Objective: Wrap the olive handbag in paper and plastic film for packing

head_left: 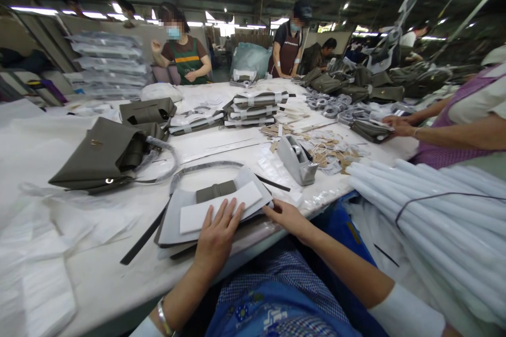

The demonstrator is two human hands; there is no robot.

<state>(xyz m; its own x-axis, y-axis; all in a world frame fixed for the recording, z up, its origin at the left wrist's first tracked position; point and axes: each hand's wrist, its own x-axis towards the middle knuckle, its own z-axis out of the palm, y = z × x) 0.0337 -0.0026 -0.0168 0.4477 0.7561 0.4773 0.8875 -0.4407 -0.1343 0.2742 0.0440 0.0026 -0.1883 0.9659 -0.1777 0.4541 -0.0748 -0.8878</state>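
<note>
My left hand point(216, 236) lies flat, fingers stretched out, on a white foam strip point(221, 206) that covers a flat grey bag piece point(174, 224) at the near table edge. A small olive leather part point(215, 190) peeks out above the strip. My right hand point(288, 216) rests at the piece's right corner, fingers touching its edge. A foam-wrapped strap point(205, 167) arcs behind the piece, and a dark strap point(142, 239) lies to its left.
An olive handbag point(105, 155) lies at the left. A grey tape dispenser point(296, 158) stands just right of my work. A bundle of white paper rolls point(435, 210) fills the right. Stacked wrapped pieces point(256, 108) sit mid-table. Other people work opposite and on the right.
</note>
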